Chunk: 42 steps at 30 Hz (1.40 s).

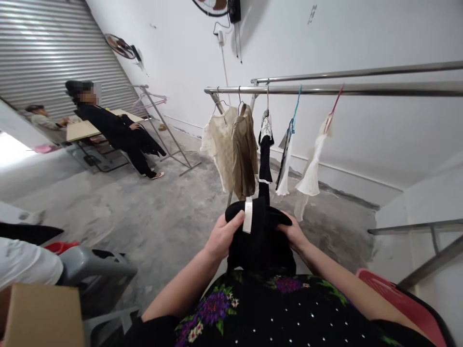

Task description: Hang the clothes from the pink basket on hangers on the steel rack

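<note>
A black garment (265, 241) with a white label (248, 217) is stretched between my hands, close to my body. My left hand (226, 233) grips its left edge, the thumb lying on top beside the label. At the other side my right hand (292, 233) is closed on the garment's right edge, its fingers partly hidden by the cloth. The garment's exact kind cannot be made out. Just beyond it, a beige top (224, 140), a brown top (246, 154) and a black-and-white garment (265, 154) hang from a metal rail (325, 90).
Further right hang a white garment (314, 168) and a narrow one on a blue hanger (297, 111). A red chair (398, 299) is at the lower right. To my left are a cardboard box (45, 313) and a grey stool (94, 262). Two people are near a table (81, 130).
</note>
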### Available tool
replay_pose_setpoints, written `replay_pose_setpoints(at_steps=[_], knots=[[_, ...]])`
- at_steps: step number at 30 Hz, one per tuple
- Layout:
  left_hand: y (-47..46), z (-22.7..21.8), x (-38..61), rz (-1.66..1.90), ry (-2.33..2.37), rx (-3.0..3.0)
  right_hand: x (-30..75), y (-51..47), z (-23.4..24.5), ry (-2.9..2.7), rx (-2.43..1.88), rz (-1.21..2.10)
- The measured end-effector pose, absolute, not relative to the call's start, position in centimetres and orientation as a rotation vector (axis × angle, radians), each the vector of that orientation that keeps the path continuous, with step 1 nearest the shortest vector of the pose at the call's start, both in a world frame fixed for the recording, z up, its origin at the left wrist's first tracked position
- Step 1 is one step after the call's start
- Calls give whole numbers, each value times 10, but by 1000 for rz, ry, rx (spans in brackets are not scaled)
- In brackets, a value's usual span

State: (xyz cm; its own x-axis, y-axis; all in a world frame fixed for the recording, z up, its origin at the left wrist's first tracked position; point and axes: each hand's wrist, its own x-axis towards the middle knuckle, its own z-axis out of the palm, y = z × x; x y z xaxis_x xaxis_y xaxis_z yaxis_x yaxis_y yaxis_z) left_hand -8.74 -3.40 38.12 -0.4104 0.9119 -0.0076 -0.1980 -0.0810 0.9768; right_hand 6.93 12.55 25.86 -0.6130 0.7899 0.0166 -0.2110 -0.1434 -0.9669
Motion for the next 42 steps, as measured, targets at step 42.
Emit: replay_pose_setpoints(at_steps=[42], knots=[[-5, 372, -227, 832, 2396, 1850, 176, 162, 363, -1879, -1068, 1209]])
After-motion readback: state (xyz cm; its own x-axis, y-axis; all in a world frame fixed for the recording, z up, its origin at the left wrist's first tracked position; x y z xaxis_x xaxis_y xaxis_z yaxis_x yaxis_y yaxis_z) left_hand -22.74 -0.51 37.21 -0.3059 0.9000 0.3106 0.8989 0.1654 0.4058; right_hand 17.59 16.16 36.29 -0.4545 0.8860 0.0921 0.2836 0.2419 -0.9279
